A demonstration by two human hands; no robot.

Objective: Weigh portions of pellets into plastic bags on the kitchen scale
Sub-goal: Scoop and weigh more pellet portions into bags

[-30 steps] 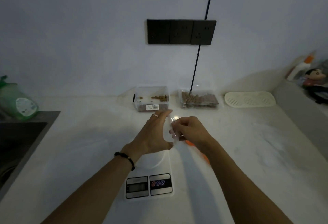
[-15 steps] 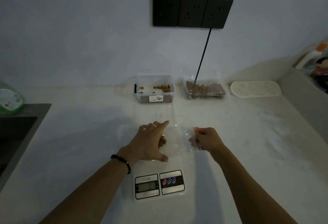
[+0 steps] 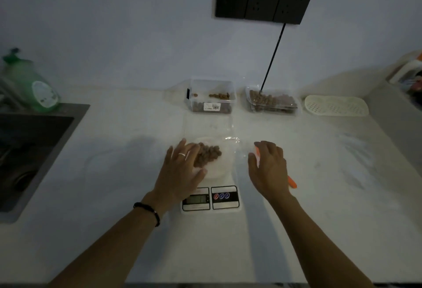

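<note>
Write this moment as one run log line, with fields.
stage: bag on scale | left hand: flat on pellet bag | right hand: on counter | scale: display unreadable

Bare forearms, black bead bracelet (image 3: 148,212) on left wrist, pale ring (image 3: 182,154) on left finger

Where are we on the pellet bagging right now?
Done: filled clear bags lie stacked by the wall. In hand: brown pellets in a clear plastic bag sit on the white kitchen scale, left hand touching them. Left: the clear plastic tub holds more pellets.
</note>
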